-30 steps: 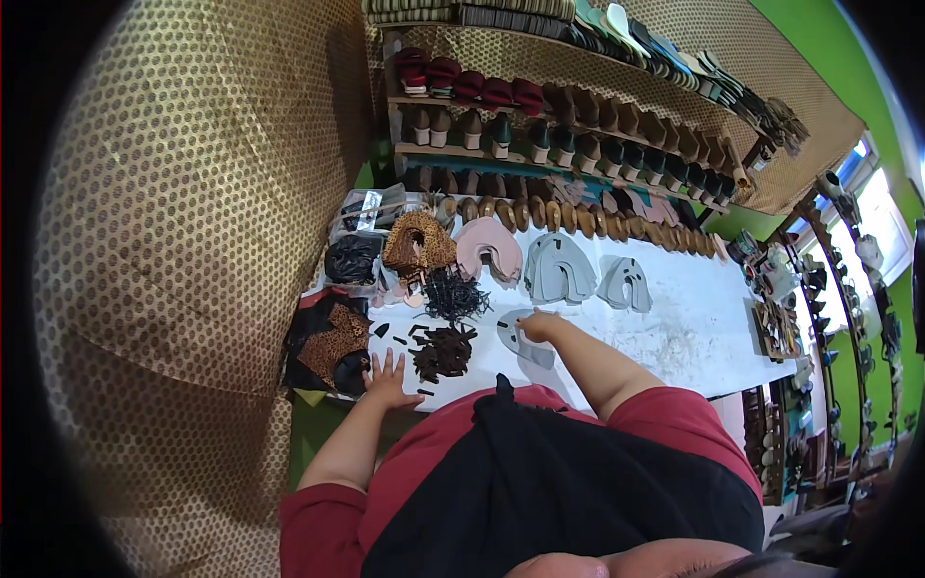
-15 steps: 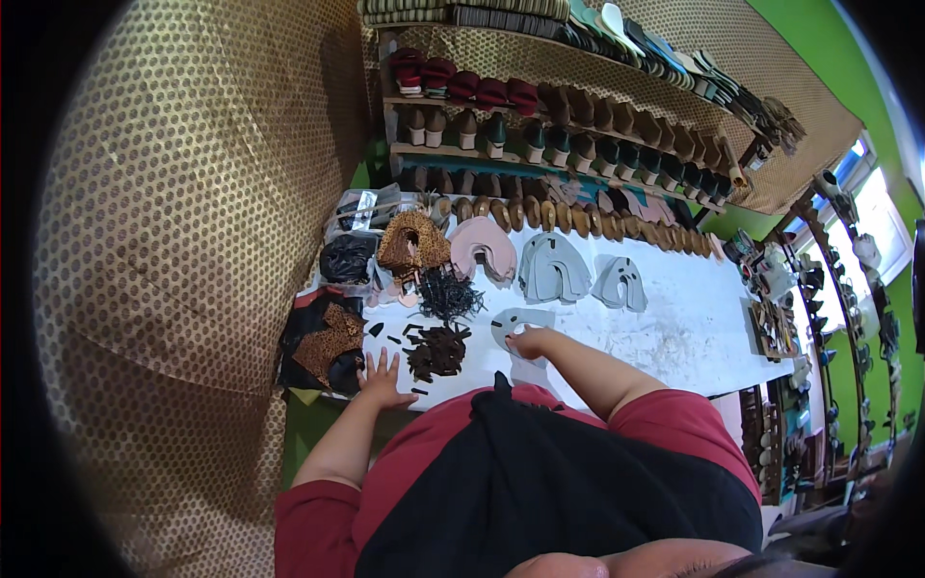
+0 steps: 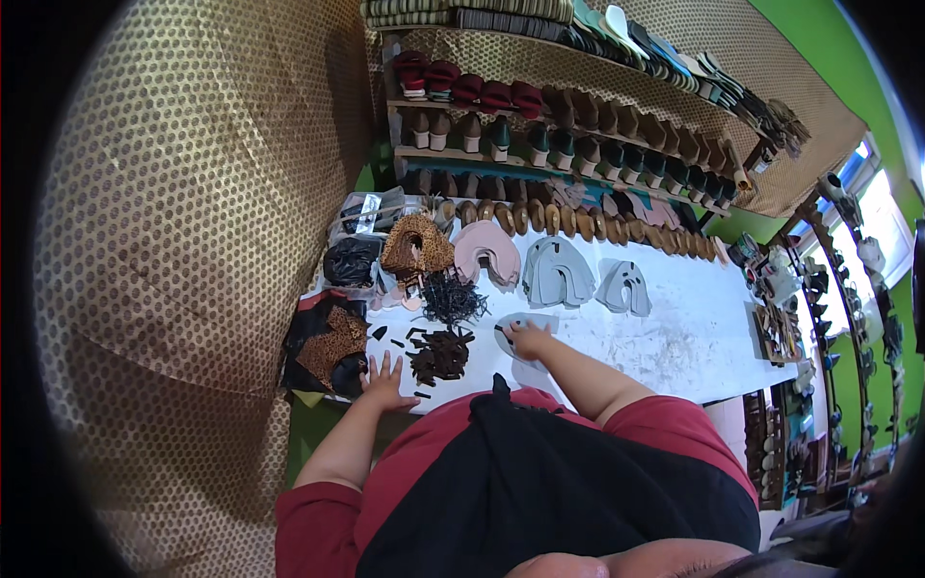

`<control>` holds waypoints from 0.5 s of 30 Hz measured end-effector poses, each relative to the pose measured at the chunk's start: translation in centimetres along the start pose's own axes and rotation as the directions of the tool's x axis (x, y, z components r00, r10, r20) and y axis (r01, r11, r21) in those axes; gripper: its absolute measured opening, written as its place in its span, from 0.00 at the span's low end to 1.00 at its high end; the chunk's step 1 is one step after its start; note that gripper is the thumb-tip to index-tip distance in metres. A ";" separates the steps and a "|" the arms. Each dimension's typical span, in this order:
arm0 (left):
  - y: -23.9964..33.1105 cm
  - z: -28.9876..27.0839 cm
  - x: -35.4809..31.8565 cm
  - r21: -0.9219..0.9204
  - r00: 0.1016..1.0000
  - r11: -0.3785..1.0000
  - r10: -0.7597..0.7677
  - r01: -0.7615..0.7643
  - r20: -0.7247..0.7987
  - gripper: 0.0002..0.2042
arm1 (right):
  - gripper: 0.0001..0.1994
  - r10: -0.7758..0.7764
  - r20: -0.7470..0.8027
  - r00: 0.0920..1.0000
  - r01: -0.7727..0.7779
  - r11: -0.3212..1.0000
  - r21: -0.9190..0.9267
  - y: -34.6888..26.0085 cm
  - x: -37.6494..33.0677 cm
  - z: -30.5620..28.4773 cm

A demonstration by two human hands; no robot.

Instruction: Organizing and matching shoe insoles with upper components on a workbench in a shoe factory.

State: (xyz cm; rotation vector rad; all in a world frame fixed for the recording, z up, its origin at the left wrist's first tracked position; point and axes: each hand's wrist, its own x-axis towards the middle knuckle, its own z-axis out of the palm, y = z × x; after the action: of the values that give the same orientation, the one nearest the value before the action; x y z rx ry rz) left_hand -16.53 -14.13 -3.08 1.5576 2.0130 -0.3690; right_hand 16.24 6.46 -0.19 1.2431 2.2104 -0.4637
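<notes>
My left hand (image 3: 383, 382) lies flat on the white tabletop, fingers spread, beside a heap of dark brown strips (image 3: 439, 357) and a few loose black bits (image 3: 380, 332). Under my right hand (image 3: 528, 340) is a curved grey shoe-upper piece (image 3: 507, 323) with a small dark strip on it. The fingers of that hand are stretched over the piece and partly cover it. Behind the brown heap sits a tangle of thin black strips (image 3: 453, 298). Farther back are stacks of curved cut pieces: leopard-print (image 3: 416, 243), pink (image 3: 487, 249) and grey (image 3: 557, 273), plus a smaller grey stack (image 3: 624, 286).
Shoe lasts (image 3: 568, 223) line the table's back edge below shelves (image 3: 453, 155) of shoes and soles. Black and leopard-print material (image 3: 328, 345) lies at the left end, near a plastic box (image 3: 349, 262). A tool tray (image 3: 774, 332) sits at the right end.
My right hand has moved slightly left over the grey piece, its fingers now reaching toward the small dark strip. My left hand has stayed in place.
</notes>
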 end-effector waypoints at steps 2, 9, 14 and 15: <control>-0.2 0.1 -0.1 0.010 1.000 1.000 0.001 -0.001 -0.008 0.64 | 0.35 -0.026 -0.045 0.999 0.029 0.997 0.071 -0.2 -0.1 0.5; -0.2 0.7 -0.1 0.007 0.999 1.000 -0.001 0.001 -0.039 0.64 | 0.39 -0.046 -0.055 0.997 0.045 0.999 -0.013 -0.4 -0.7 0.8; 0.1 0.4 -0.6 0.014 0.999 1.000 -0.001 0.002 -0.047 0.63 | 0.42 -0.154 0.063 0.986 0.151 0.987 0.051 0.8 -0.6 0.0; 0.2 0.3 -0.6 0.018 0.999 1.000 -0.002 0.002 -0.043 0.63 | 0.42 -0.153 0.060 0.986 0.150 0.987 0.051 0.5 -0.6 0.1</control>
State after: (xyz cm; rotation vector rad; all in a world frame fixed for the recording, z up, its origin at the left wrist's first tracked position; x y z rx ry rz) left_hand -16.18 -14.78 -2.96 1.5872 2.0496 -0.3579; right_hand 16.91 6.32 0.10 1.0717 2.2610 -0.6090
